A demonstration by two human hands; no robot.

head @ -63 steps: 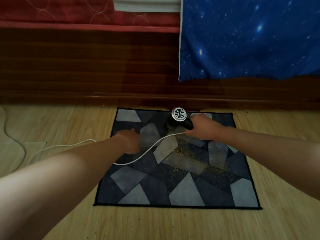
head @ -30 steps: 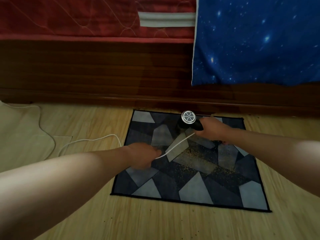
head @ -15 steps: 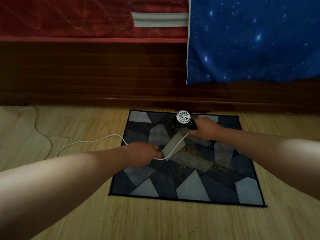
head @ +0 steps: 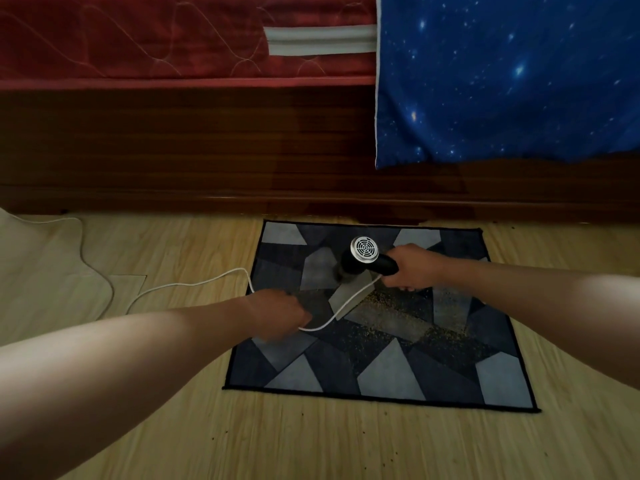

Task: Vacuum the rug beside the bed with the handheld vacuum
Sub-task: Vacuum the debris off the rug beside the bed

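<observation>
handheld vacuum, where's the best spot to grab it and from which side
Grip the handheld vacuum by its black handle, coming from the right: the handle sticks out sideways that way, as the right hand holds it now. The round grille faces up and the nozzle end is down on the rug, so keep off both. The left hand keeps the white cord aside.

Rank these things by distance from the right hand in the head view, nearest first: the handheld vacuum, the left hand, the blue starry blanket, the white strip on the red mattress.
1. Handheld vacuum: gripped by the right hand.
2. Left hand: to its left, over the rug, holding the cord.
3. Blue starry blanket: hanging above, on the bed.
4. White strip: farthest, upper left on the mattress.
</observation>
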